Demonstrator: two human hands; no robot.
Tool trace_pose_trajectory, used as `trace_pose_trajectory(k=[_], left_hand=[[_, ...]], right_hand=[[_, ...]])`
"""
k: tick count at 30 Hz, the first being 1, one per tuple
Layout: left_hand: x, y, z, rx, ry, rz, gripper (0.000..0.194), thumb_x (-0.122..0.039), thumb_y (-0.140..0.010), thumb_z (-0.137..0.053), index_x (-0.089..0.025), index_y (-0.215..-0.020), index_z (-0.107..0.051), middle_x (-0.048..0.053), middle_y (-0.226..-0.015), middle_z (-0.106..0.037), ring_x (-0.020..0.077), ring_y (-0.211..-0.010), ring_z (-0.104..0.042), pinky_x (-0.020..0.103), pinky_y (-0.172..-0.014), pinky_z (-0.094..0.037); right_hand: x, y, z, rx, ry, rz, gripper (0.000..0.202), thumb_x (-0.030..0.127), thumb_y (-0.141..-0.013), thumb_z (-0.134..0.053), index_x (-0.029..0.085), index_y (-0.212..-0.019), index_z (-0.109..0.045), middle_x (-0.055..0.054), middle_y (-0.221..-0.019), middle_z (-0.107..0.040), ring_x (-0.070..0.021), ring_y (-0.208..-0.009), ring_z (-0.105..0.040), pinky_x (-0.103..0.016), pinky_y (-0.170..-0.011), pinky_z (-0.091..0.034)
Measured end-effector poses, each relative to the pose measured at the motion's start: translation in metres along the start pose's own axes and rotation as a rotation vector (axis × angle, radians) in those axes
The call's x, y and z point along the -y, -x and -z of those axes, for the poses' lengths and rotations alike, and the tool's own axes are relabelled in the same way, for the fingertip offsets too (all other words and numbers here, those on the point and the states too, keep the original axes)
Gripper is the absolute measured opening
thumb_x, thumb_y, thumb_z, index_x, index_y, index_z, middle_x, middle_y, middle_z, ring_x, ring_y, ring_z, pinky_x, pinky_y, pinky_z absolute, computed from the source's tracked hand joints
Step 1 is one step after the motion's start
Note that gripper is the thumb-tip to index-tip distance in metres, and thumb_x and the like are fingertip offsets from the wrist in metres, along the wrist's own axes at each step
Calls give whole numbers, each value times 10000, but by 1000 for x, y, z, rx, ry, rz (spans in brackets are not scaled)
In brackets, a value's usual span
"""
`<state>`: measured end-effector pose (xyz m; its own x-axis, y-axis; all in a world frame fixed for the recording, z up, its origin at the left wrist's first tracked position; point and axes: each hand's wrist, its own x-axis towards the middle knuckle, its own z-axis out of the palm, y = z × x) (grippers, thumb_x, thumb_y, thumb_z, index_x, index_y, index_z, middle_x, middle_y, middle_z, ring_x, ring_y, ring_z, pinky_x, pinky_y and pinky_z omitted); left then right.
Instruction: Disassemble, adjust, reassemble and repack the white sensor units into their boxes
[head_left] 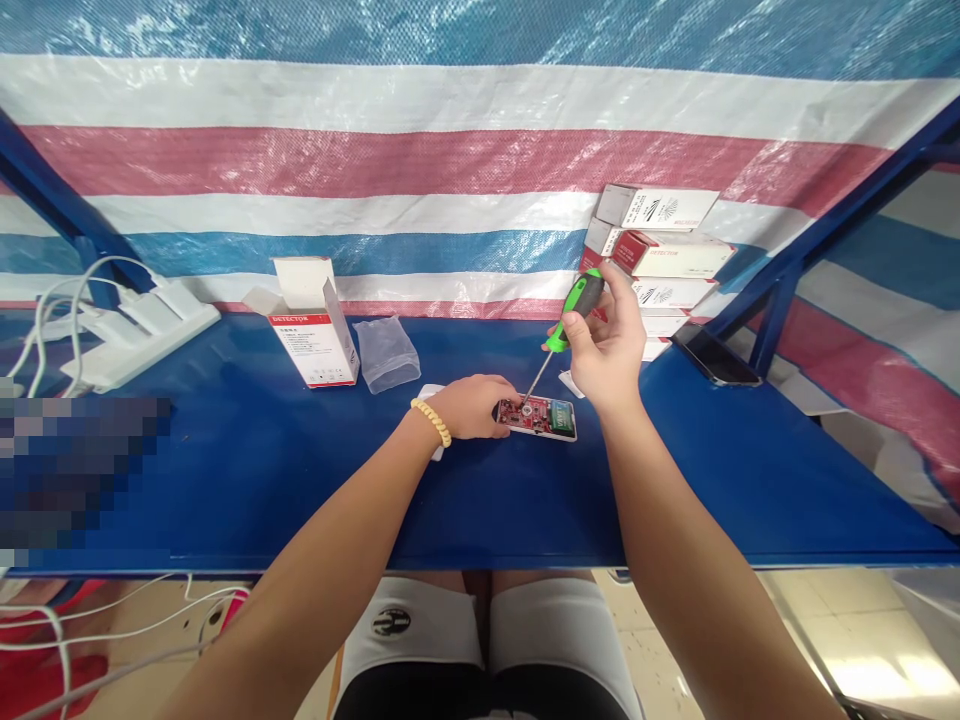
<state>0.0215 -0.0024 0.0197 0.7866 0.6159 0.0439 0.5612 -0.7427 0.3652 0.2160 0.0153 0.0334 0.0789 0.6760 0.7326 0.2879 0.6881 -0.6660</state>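
My left hand [480, 406], with a yellow band at the wrist, grips the left end of a small white device [559, 432] lying on the blue table. Its exposed red circuit board [517, 412] faces up, with a green part at the right. My right hand [611, 345] is closed around the handle of a green and black screwdriver [581, 300]. The screwdriver slants down to the left, its tip at the board near my left fingers. A white piece [430, 392] lies partly hidden under my left hand. Beside my right hand is another small white piece [571, 384].
An open detector box [319, 350] and a clear plastic bag [388, 355] stand and lie at the left back. Boxes [675, 255] are stacked at the right back, near a dark phone [716, 355]. A white power strip [142, 335] with cables is at the far left.
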Motion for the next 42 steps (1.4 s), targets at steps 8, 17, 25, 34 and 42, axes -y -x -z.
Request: trace_pose_trajectory(k=[8,17,25,34,42], left_hand=[[-1,1,0,0,14,33,351,-340,-767,-690,-208,-1090,-654,77,-1222,-624,246,-1064,-614,330,-891,-470],[-1,1,0,-6,10,30,317,-344,-761,-700,-204,-1043,-663,78,-1198,-633,254,-1085,-608,330,-897,-473],[1,0,-1,-18,13,0,318,-331,-756,-703,-204,-1045,-664,81,-1184,-637,253,-1072,-606,336,-900,-473],[0,0,-1,-5,38,26,368,-338,-759,-699,-207,-1100,-660,84,-1206,-626,256,-1069,-611,347,-904,-474],[2,0,-3,-20,54,38,379,-340,-742,-706,-213,-1094,-645,67,-1178,-632,247,-1052,-612,329,-884,-470]], right_hand=[[8,1,0,87,11,41,628,625,-870,-509,443,-1428,-286,-58,-1231,-580,-258,-936,-702,-500,-707,-638],[1,-3,5,126,-7,15,637,656,-867,-488,443,-1425,-266,-53,-1182,-605,-258,-981,-699,-476,-731,-629],[8,-1,1,63,-2,-9,693,592,-780,-664,443,-1365,-325,-50,-1242,-550,-219,-850,-695,-403,-584,-629],[13,-4,5,59,-16,84,431,567,-927,-437,365,-1307,-409,-65,-1164,-595,-231,-909,-683,-403,-631,-618],[13,-4,1,-1,-29,160,483,493,-851,-629,367,-1294,-483,-56,-1264,-554,-216,-944,-654,-382,-687,-601]])
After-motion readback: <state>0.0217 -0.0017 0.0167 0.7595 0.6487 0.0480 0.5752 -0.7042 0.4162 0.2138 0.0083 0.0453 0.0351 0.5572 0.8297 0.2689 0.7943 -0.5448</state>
